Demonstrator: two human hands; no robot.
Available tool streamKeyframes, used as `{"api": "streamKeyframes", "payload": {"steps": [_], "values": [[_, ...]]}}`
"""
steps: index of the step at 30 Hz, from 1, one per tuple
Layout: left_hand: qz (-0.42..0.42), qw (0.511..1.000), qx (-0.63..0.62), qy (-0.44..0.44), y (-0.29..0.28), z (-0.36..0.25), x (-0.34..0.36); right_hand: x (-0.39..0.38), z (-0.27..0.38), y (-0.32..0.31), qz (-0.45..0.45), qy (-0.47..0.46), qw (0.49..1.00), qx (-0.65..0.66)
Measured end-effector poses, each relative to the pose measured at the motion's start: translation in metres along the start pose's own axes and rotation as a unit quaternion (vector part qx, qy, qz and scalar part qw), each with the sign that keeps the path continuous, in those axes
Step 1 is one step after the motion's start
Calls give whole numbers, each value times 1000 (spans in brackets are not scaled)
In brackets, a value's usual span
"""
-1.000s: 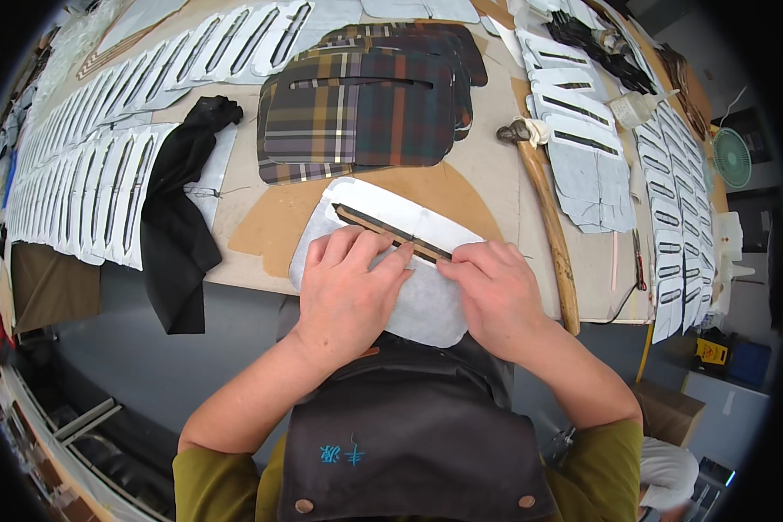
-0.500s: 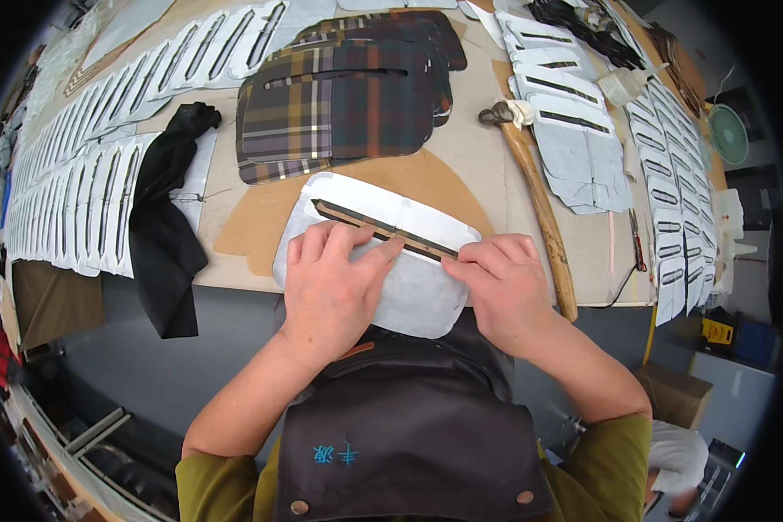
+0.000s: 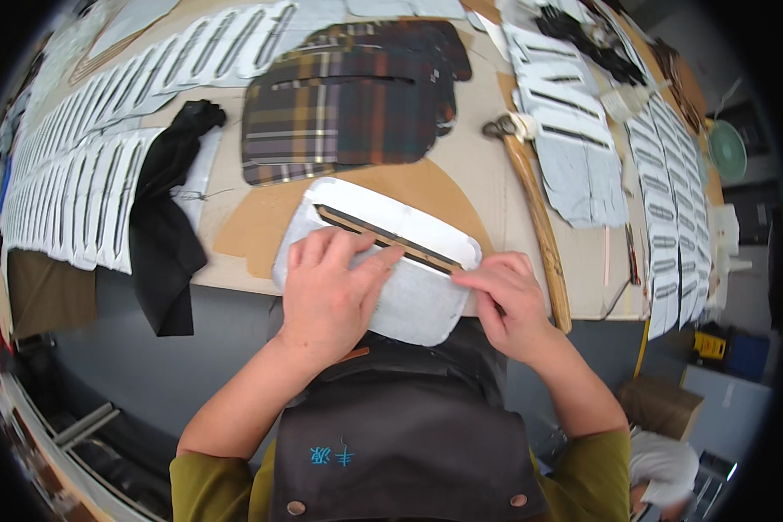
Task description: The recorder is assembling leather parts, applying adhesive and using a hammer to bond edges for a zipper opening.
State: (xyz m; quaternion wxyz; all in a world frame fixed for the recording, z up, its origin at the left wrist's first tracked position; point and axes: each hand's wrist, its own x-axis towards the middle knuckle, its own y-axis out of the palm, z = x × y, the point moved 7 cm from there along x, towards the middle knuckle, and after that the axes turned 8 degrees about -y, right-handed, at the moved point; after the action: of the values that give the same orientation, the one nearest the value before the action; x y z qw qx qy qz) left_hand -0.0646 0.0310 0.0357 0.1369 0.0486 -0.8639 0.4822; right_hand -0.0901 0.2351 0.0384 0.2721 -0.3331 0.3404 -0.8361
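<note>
Hands flat on a white fabric panel (image 3: 409,287) at the near edge of the bench (image 3: 487,174), as I watch from the head camera. My left hand (image 3: 331,291) lies spread over the left part of the panel, its fingers (image 3: 370,265) reaching up to the dark narrow slot strip (image 3: 387,237) that runs slantwise across the piece; it presses, palm down and open, gripping nothing. My right hand (image 3: 506,300) sits at the strip's lower right end, fingertips bunched against that end, though I cannot tell whether they pinch the edge or only press on it. Compared with a second ago, the left fingers have slid further along the strip and the right hand has drawn out toward the panel's right corner, so the two hands now stand wider apart; I judge the strip is being smoothed down along its length, with the middle done and the ends in hand. The panel itself overhangs the bench edge slightly toward my dark apron (image 3: 400,435). Beyond it lie a stack of plaid pieces (image 3: 339,104), a black cloth (image 3: 165,217) draped over the edge, a hammer (image 3: 531,191) to the right, and rows of white slotted panels (image 3: 87,191).
</note>
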Motion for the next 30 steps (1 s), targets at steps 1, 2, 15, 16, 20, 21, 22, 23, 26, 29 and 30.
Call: {"api": "streamKeyframes", "payload": {"steps": [1, 2, 15, 16, 20, 21, 22, 23, 26, 29, 30], "values": [[-9, 1000, 5, -7, -2, 3, 0, 2, 0, -2, 15, 6, 1000, -6], [-7, 999, -30, -10, -4, 5, 1, 10, 2, -2, 19, -6, 1000, -3], [-8, 994, -104, 12, -8, 11, -7, 77, 16, 43, 40, -45, 997, 54], [-4, 995, -102, 17, -7, 10, -7, 79, 17, 45, 57, -70, 995, 47], [26, 991, -124, 38, -9, 13, -6, 74, 20, 45, 62, -96, 993, 39], [24, 988, -146, 55, -10, 17, -7, 72, 19, 45, 58, -83, 994, 39], [21, 988, -142, 52, -15, 23, -8, 72, 17, 45, 54, -69, 995, 39], [10, 991, -131, 34, -22, 32, -8, 73, 17, 47, 55, -73, 995, 40], [-30, 995, -100, 2, -40, 52, -1, 74, 19, 43, 28, -77, 996, 26], [-25, 996, -81, -30, -45, 63, 6, 84, 24, 45, 49, -75, 996, 15], [-27, 996, -81, -31, -43, 64, 4, 91, 25, 47, 54, -48, 996, 46]]}}
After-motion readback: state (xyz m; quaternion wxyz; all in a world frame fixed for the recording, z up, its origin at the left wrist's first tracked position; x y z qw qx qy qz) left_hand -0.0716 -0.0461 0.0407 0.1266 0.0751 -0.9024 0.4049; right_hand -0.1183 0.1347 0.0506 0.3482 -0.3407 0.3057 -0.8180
